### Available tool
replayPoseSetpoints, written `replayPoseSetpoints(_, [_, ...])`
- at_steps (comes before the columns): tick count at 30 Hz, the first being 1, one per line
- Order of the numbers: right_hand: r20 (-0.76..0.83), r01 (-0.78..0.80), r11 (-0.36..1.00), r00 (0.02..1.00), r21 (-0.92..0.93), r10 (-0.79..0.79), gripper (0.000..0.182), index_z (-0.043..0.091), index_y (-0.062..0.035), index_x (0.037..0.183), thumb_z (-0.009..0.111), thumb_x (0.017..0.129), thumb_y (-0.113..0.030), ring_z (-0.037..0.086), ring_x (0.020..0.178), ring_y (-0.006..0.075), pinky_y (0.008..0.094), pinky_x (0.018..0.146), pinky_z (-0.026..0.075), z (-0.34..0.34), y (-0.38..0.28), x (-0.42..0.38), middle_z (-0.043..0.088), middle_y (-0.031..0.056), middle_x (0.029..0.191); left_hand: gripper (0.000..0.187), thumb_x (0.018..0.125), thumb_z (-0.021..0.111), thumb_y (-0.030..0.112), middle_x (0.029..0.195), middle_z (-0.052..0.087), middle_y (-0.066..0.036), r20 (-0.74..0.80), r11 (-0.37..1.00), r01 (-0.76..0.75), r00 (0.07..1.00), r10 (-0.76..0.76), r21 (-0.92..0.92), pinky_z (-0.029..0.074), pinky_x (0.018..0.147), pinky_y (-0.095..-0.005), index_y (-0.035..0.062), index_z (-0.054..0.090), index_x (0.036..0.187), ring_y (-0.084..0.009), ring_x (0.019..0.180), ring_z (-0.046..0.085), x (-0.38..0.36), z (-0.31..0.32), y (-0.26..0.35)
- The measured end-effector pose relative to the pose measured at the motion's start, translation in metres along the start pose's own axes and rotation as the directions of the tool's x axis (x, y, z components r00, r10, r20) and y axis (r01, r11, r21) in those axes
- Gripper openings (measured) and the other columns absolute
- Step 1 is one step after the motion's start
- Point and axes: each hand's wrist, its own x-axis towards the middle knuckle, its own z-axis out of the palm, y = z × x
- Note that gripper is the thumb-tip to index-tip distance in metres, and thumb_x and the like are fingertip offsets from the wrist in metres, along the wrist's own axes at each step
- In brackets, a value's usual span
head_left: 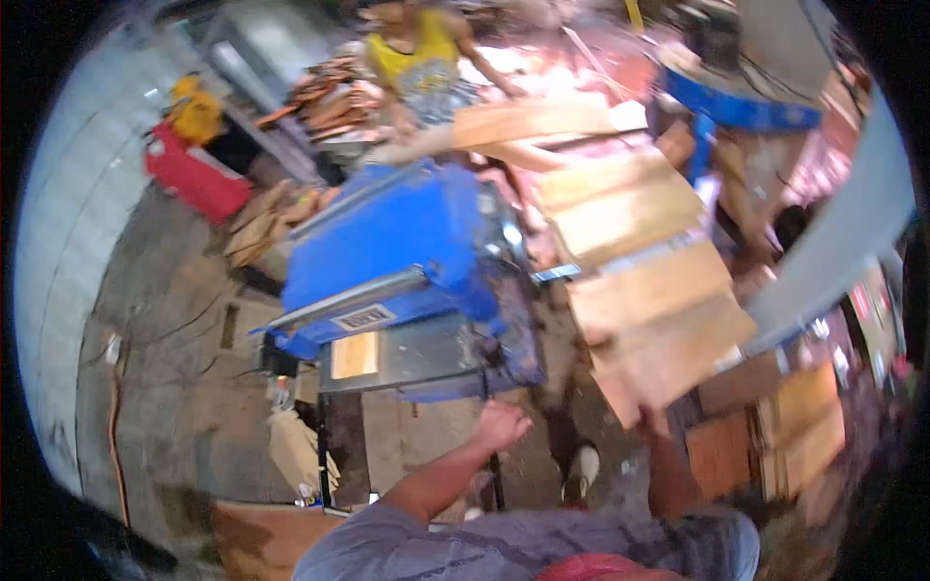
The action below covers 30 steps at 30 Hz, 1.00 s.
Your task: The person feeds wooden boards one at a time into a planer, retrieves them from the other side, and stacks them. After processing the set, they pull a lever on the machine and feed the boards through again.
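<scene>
A blue planer-like machine (378,242) stands in front of me, a small piece of wood (355,355) lying on its dark bed (426,353). My left hand (504,426) hovers near that bed's front edge, loosely curled and blurred, with nothing visible in it. To the right, several flat wooden boards lie in a row on a stand. My right hand (652,423) grips the near end of the closest board (668,353); its fingers are partly hidden.
Across the machine stands a person in a yellow top (417,63), beside a long plank (528,121). Stacked wood blocks (799,426) sit at right. A blue-rimmed machine (741,102) is behind the boards. A red object (199,174) stands at the left wall.
</scene>
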Motion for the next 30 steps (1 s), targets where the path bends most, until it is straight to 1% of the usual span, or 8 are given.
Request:
replayPoseSetpoints(6, [0.068,0.055,0.996,0.996,0.068,-0.059,0.039,0.048,0.0038,0.129,0.056,0.094,-0.010,0.062,0.106,0.0230,0.0345,0.092,0.051,0.048,-0.040,-0.151,0.061,0.0151,0.122,0.040,0.085,0.058,0.048,0.076,0.067,-0.014,-0.176,0.999,-0.041,0.984,0.034,-0.035,0.044,0.079,-0.0445,0.0112,0.071,0.077,-0.0318,0.078,0.064,-0.005,-0.001,0.006])
replayPoseSetpoints(7, [0.158,0.149,0.940,0.966,0.307,-0.204,0.042,0.048,0.0044,0.130,0.061,0.091,-0.009,0.060,0.111,0.0243,0.0362,0.095,0.050,0.064,-0.032,-0.166,0.060,0.0154,0.124,0.040,0.085,0.059,0.048,0.076,0.067,-0.014,-0.131,0.994,-0.037,0.991,0.023,-0.098,0.044,0.079,-0.0449,0.0109,0.070,0.078,-0.0317,0.078,0.064,-0.005,-0.008,0.008])
replayPoseSetpoints(12, [0.062,0.156,0.987,0.985,0.039,-0.158,0.047,0.047,0.0027,0.132,0.063,0.089,-0.009,0.057,0.117,0.0255,0.0397,0.101,0.046,0.117,-0.023,-0.291,0.058,0.0137,0.127,0.045,0.093,0.051,0.051,0.089,0.070,-0.015,-0.030,0.911,-0.015,1.000,0.003,-0.412,0.048,0.077,-0.0450,0.0114,0.070,0.100,-0.0334,0.086,0.066,-0.008,-0.026,0.011])
replayPoseSetpoints(14, [0.104,0.186,0.982,0.978,-0.031,-0.182,0.048,0.046,0.0017,0.133,0.064,0.089,-0.009,0.056,0.118,0.0253,0.0403,0.102,0.044,0.138,-0.005,-0.337,0.058,0.0132,0.128,0.051,0.098,0.043,0.049,0.101,0.069,-0.011,0.171,0.364,0.109,0.975,0.143,-0.925,0.050,0.083,-0.0391,0.0055,0.061,0.116,-0.0273,0.093,0.066,0.016,0.003,0.010])
replayPoseSetpoints(18, [0.132,0.199,0.947,0.977,-0.253,-0.170,0.047,0.049,0.0004,0.132,0.064,0.089,-0.010,0.056,0.116,0.0220,0.0378,0.103,0.042,0.183,0.029,-0.406,0.060,0.0113,0.126,0.035,0.097,0.055,0.028,0.107,0.065,-0.009,0.080,-0.084,0.119,0.927,0.368,-0.989,0.048,0.084,-0.0291,-0.0009,0.060,0.116,-0.0143,0.095,0.060,-0.075,-0.063,0.091])
replayPoseSetpoints(21, [0.169,0.243,0.877,0.968,-0.415,-0.188,0.043,0.053,0.0003,0.128,0.065,0.089,-0.013,0.058,0.111,0.0180,0.0342,0.099,0.044,0.209,0.054,-0.438,0.063,0.0089,0.119,0.032,0.094,0.062,0.024,0.102,0.066,-0.006,-0.070,-0.156,-0.023,0.952,0.299,-0.987,0.049,0.081,-0.0288,-0.0014,0.060,0.114,-0.0131,0.091,0.061,-0.119,-0.059,0.095])
replayPoseSetpoints(26, [0.056,0.218,0.807,0.973,-0.549,-0.225,0.045,0.055,0.0014,0.125,0.068,0.088,-0.021,0.058,0.103,0.0141,0.0314,0.093,0.045,0.262,0.075,-0.475,0.065,0.0077,0.111,0.035,0.093,0.064,0.029,0.094,0.067,-0.006,-0.137,-0.093,-0.131,0.989,0.060,-0.987,0.049,0.075,-0.0294,-0.0025,0.062,0.110,-0.0122,0.083,0.060,-0.175,-0.043,0.062])
replayPoseSetpoints(30, [-0.123,-0.032,0.776,0.991,-0.630,-0.059,0.041,0.055,0.0024,0.120,0.066,0.090,-0.023,0.059,0.090,0.0137,0.0304,0.080,0.050,0.280,0.115,-0.468,0.066,0.0077,0.103,0.044,0.094,0.059,0.039,0.087,0.069,-0.012,-0.190,0.318,-0.113,0.957,-0.220,-0.941,0.049,0.072,-0.0340,-0.0029,0.066,0.106,-0.0156,0.079,0.062,-0.233,-0.030,0.016])
